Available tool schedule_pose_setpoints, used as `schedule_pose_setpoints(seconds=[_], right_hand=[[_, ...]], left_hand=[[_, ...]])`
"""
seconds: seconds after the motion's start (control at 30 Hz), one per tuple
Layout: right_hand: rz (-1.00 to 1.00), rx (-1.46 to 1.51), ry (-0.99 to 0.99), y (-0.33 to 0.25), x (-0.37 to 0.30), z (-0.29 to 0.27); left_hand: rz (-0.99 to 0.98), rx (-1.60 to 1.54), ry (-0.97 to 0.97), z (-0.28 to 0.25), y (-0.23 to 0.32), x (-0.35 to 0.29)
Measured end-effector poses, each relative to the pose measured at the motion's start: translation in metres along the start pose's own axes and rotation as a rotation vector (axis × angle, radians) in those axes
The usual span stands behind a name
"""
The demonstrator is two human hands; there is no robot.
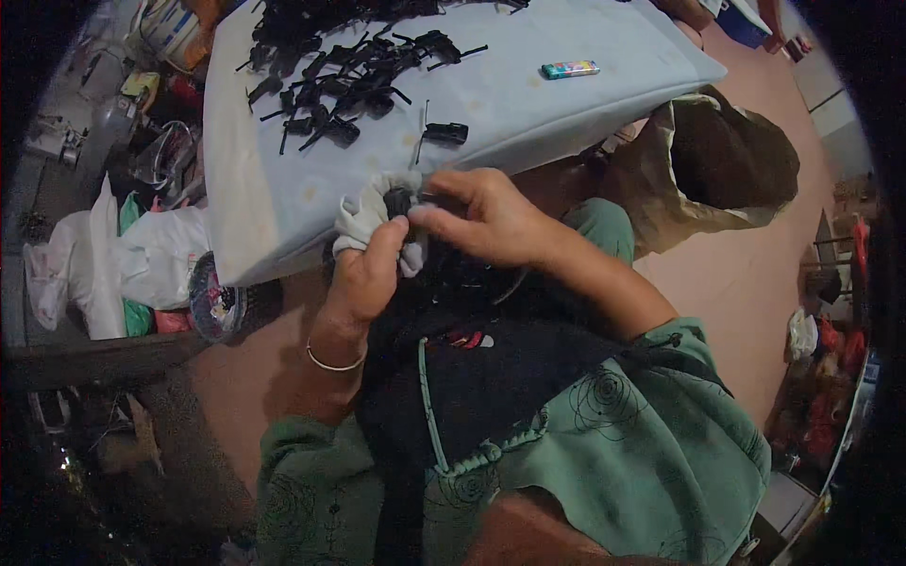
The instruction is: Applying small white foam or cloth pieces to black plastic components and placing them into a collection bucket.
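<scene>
Just off the table's near edge, my left hand (368, 269) is closed, gripping a crumpled whitish cloth (360, 224) and a small black plastic part (399, 200) bunched in it. My right hand (495, 217) comes in from the right, thumb and forefinger drawn together at the part's right side. What lies between those right fingertips is too small to make out. Beyond my hands, a single black part with a thin prong (445, 133) lies on the table. Farther back is a loose heap of similar black parts (354, 80), several with thin prongs sticking out.
A pale covered table (528, 113) stretches ahead, with a small colourful flat item (571, 69) at its far right. To the right stands an open brown sack (755, 170). White plastic bags (165, 255) and a clear round container (217, 300) sit at the left.
</scene>
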State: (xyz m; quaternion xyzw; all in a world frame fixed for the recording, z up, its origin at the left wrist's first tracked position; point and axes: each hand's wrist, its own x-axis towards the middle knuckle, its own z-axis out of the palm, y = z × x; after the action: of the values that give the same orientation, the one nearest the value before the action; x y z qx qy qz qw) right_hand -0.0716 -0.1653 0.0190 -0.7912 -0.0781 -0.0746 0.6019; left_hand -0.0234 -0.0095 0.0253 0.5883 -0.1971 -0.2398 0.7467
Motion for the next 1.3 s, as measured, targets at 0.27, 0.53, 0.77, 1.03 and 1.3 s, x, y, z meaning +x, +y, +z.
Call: schedule_pose_setpoints(seconds=[0.27, 0.53, 0.77, 1.03, 1.3], right_hand=[[-0.005, -0.253, 0.028, -0.003, 0.0, 0.001], [0.02, -0.718, 0.44, 0.018, 0.018, -0.042], [-0.108, -0.73, 0.131, 0.041, 0.025, -0.045], [-0.105, -0.457, -0.01, 0.021, 0.014, -0.031], [0.073, -0.347, 0.16, 0.042, 0.0, -0.031]], left_hand=[[0.089, 0.522, -0.117, 0.005, 0.001, -0.002], [0.228, 0.963, -0.264, -0.007, -0.012, 0.001], [0.487, 1.015, -0.058, -0.004, 0.005, 0.026], [0.519, 1.306, -0.279, -0.001, 0.011, 0.038], [0.797, 1.264, -0.162, -0.013, -0.013, 0.062]])
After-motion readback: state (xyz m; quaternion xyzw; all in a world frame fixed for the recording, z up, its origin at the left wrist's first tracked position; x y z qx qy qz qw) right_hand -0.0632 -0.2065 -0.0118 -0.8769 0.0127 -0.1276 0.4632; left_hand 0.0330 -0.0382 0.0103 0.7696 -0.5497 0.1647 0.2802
